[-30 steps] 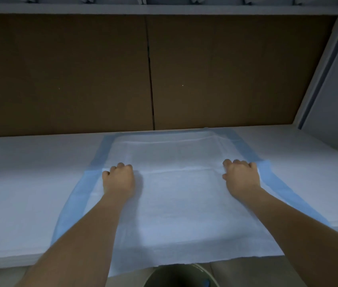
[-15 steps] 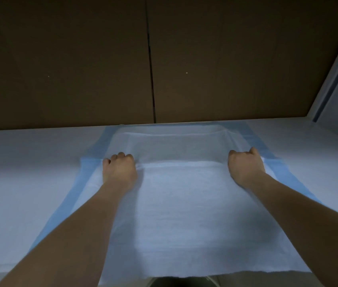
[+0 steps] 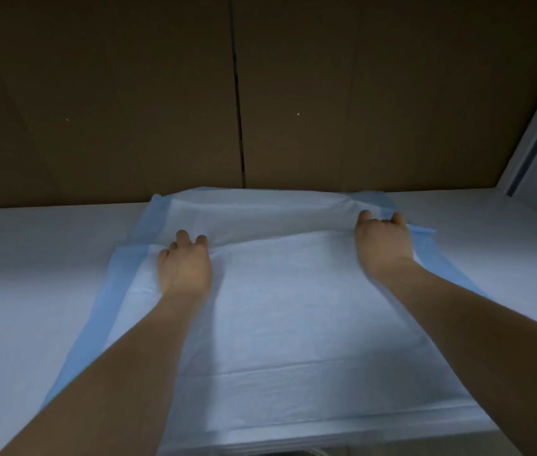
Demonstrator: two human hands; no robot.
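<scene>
Head view: pinching underpad (image 3: 309, 307) along its left-right crease in curled fingers of left hand (image 3: 184, 268) and right hand (image 3: 382, 245), facing the far flap.

The worktop (image 3: 30, 274) in front of me is white and plain, and it runs across the whole view from left to right. One thing lies directly on it: a white pad (image 3: 293, 307) with a blue border, spread near the middle. The pad's near edge hangs just over the worktop's front edge towards me, its far end lies at the back, and a raised fold crosses its far part from side to side
</scene>
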